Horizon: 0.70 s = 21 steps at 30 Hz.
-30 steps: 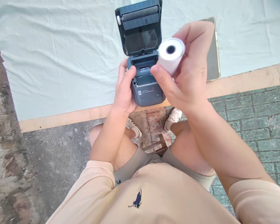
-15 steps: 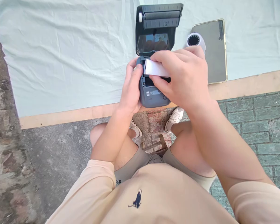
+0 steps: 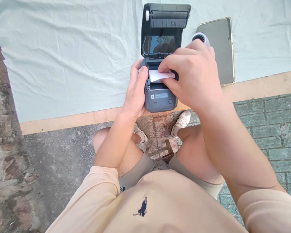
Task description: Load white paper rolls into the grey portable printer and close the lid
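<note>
A dark label printer (image 3: 160, 105) sits at the table's front edge with its lid (image 3: 163, 30) swung up and back. My left hand (image 3: 136, 89) is closed around the printer's left side, thumb on the rim. Over the open compartment, my right hand (image 3: 192, 72) pinches a white paper roll (image 3: 157, 76) between thumb and fingers. The roll lies sideways, down inside the compartment; its right end is partly covered by my fingers. A Bluetooth mark and a round power button show on the printer's front.
Right of the printer lies a phone (image 3: 221, 51) with a pale case. A white and black round object (image 3: 201, 38) stands at the phone's left edge, partly behind my right hand. A pale cloth (image 3: 75, 58) covers the table, with a bare wooden edge (image 3: 68, 122) in front.
My right hand has lowered the paper roll into the printer's compartment, and the roll now sits deeper and flatter. My left hand has kept its grip on the printer.
</note>
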{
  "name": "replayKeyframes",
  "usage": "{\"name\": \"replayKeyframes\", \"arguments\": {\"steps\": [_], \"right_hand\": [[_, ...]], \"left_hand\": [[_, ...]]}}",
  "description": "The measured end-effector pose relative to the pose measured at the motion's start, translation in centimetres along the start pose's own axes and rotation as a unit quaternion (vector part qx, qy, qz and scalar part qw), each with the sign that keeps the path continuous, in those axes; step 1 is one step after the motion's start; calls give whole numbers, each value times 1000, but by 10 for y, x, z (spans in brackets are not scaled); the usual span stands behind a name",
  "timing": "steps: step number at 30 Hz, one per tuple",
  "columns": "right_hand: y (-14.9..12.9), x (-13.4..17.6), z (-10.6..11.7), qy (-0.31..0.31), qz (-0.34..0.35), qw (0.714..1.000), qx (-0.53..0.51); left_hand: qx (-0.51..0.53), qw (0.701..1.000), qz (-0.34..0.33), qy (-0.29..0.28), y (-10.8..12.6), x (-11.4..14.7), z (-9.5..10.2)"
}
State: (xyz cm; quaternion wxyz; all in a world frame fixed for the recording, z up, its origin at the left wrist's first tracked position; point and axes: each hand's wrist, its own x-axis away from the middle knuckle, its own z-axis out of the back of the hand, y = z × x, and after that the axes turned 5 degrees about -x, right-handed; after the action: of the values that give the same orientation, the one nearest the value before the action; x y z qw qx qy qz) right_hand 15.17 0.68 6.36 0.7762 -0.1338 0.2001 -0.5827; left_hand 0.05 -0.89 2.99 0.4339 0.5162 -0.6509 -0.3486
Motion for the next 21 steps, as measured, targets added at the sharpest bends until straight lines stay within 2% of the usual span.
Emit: {"name": "replayKeyframes", "arguments": {"steps": [2, 6, 12, 16, 21], "right_hand": [[4, -2, 0, -5, 0, 1000, -14], [3, 0, 3, 26, 29, 998, -41], [5, 16, 3, 34, 101, 991, -82], [10, 23, 2, 54, 141, 985, -88], [11, 28, 1, 27, 165, 983, -79]], "left_hand": [[-8, 1000, 1, -6, -3, -1, 2], [7, 1000, -15, -14, -7, -3, 6], [9, 996, -25, -82, -8, -3, 13], [-22, 997, -20, -69, -6, -2, 14], [-71, 994, -11, -77, -4, -2, 16]]}}
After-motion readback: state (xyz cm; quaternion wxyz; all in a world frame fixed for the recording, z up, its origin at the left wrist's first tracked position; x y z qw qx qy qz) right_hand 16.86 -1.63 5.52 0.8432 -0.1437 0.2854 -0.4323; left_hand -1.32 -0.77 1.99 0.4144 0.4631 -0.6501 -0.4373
